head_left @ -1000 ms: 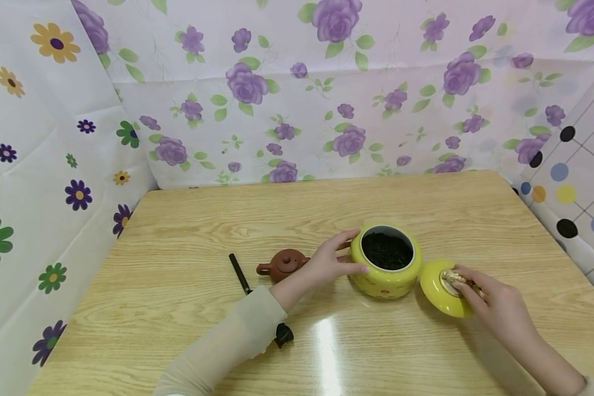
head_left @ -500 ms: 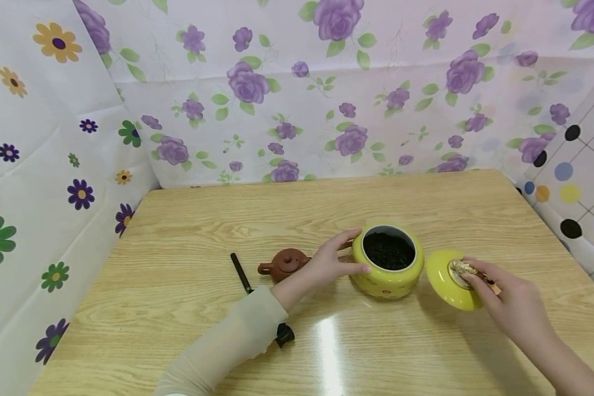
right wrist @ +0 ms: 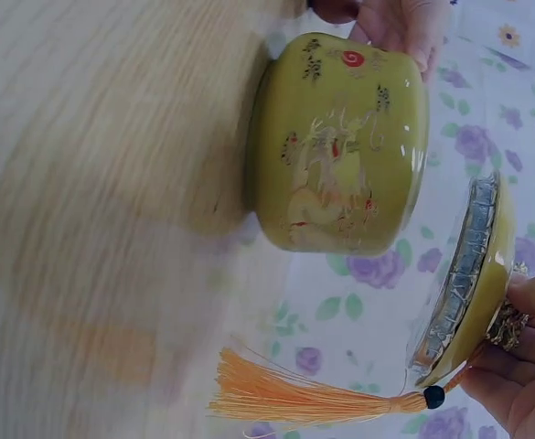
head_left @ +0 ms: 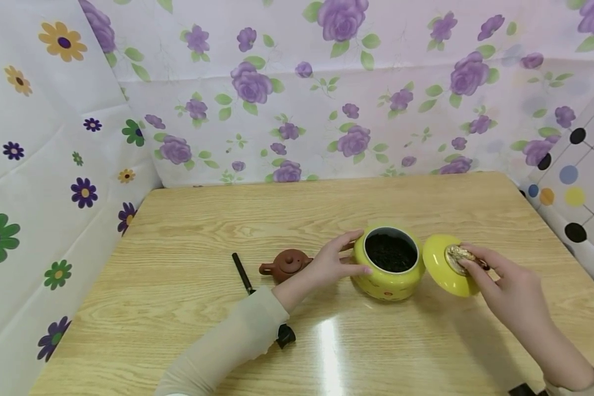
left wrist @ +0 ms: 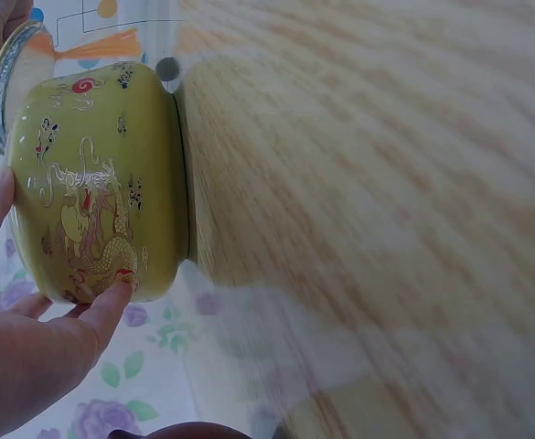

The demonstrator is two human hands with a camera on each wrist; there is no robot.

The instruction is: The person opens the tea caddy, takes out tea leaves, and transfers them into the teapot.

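A yellow tea jar [head_left: 387, 286] stands uncovered on the table, dark tea leaves [head_left: 391, 253] inside. In the left wrist view, a dragon decorates the jar's side [left wrist: 112, 183]. My left hand [head_left: 329, 263] holds the jar from its left, thumb in front and fingers spread toward the back of the rim. With my right hand [head_left: 510, 283] I pinch the golden knob [head_left: 456, 258] of the yellow lid [head_left: 438, 269]. That lid is tilted in the air just right of the jar. From it hangs an orange tassel [right wrist: 304, 389] with a dark bead, seen in the right wrist view.
A small brown clay teapot [head_left: 286, 265] sits left of the jar, partly behind my left forearm. A slim black stick-like object [head_left: 240, 270] lies nearby, its middle hidden under the sleeve; a dark end piece [head_left: 285, 335] shows below. Flowered cloth [head_left: 287, 110] borders the table's back.
My right hand has lifted the lid off the table area and up, away from me, to beside the jar's rim. The left hand and the jar have stayed in place.
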